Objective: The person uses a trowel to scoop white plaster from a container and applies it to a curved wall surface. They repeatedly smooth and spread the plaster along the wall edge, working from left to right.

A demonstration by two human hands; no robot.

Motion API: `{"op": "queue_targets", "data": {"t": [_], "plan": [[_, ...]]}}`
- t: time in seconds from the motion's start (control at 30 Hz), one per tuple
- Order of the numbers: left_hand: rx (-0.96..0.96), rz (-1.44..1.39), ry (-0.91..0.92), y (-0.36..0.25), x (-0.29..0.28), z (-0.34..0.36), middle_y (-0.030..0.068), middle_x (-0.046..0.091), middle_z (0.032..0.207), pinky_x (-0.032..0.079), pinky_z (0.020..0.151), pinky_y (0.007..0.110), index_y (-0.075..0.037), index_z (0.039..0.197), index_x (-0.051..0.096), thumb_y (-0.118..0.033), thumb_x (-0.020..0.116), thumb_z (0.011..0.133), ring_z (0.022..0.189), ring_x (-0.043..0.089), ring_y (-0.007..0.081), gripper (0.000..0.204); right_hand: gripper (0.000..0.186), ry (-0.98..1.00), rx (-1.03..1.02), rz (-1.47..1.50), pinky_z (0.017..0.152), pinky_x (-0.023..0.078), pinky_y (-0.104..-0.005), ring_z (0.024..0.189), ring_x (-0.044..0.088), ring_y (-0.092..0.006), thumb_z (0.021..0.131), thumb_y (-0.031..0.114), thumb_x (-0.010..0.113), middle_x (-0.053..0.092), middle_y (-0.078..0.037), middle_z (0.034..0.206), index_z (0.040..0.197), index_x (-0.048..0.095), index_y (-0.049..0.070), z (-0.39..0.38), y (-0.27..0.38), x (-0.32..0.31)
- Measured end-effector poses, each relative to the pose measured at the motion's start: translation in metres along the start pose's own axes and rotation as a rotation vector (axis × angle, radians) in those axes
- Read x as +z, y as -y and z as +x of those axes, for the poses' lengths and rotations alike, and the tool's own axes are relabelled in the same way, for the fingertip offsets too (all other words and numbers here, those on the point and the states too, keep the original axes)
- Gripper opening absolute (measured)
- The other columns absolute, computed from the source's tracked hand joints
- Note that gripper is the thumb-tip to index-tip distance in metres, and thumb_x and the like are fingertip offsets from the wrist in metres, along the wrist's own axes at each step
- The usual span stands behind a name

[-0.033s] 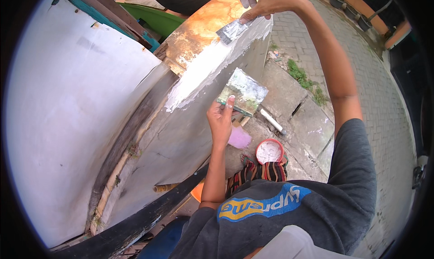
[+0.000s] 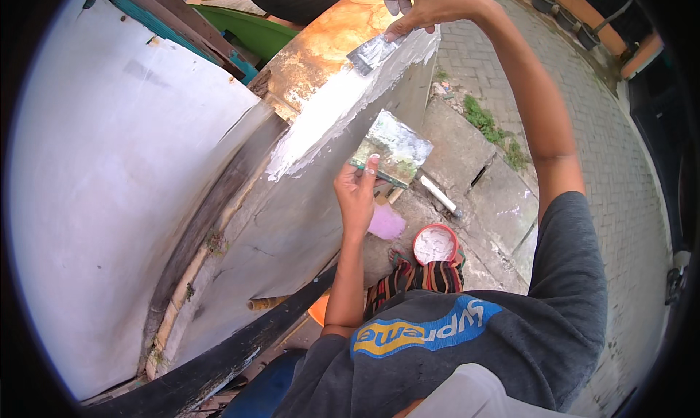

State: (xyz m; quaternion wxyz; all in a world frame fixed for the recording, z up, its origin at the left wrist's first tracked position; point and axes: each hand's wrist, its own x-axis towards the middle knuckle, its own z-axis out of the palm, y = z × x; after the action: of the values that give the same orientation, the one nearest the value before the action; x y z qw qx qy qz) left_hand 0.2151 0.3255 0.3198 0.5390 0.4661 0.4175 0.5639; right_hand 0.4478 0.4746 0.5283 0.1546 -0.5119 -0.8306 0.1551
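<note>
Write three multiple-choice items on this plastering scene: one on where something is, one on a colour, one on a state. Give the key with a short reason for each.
1. Where is the round tub of white paste?
A. On the ground below the left hand
B. On top of the wall
C. In the right hand

2. What colour is the tub's rim?
A. Blue
B. Red
C. Yellow

3. What is the state of the grey wall panel?
A. Fully coated in white
B. Bare, with no coating
C. Partly coated, white along the upper edge only

Key:
1 A: the tub sits on the paving beneath the left hand, which holds a flat smeared board.
2 B: a red ring surrounds the white paste.
3 C: white filler covers the top strip where the right hand presses a scraper; the lower part is grey.
</note>
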Motion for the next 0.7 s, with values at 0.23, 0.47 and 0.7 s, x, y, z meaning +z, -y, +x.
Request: {"op": "queue_targets", "data": {"t": [0.23,0.47,0.7], "plan": [[-0.008,-0.001,0.003,0.002,-0.003,0.002,0.0069,0.066,0.084,0.057,0.061,0.026,0.003,0.102,0.063,-0.016,0.062,0.094,0.072,0.063,0.0099,0.021,0.045,-0.064,0.078,0.019,0.049,0.048,-0.0304,0.053,0.062,-0.0171,0.063,0.036,0.084,0.063,-0.008,0.060,0.079,0.063,0.000,-0.009,-0.032,-0.005],[-0.026,0.042,0.023,0.012,-0.017,0.005,0.0067,0.066,0.085,0.056,0.060,0.025,0.004,0.101,0.063,-0.017,0.062,0.094,0.073,0.063,0.0097,0.022,0.033,-0.296,-0.188,-0.114,0.051,0.048,-0.0272,0.056,0.061,-0.0124,0.068,0.031,0.083,0.065,-0.004,0.064,0.077,0.064,0.005,-0.032,-0.010,0.014],[-0.030,0.034,-0.007,0.013,-0.024,0.005,0.0060,0.066,0.082,0.055,0.060,0.025,0.004,0.102,0.063,-0.016,0.062,0.095,0.073,0.062,0.0090,0.021,0.025,-0.511,-0.393,-0.237,0.052,0.046,-0.0352,0.061,0.060,-0.0240,0.072,0.024,0.077,0.055,-0.004,0.077,0.080,0.057,0.010,-0.093,0.046,0.098]]}}
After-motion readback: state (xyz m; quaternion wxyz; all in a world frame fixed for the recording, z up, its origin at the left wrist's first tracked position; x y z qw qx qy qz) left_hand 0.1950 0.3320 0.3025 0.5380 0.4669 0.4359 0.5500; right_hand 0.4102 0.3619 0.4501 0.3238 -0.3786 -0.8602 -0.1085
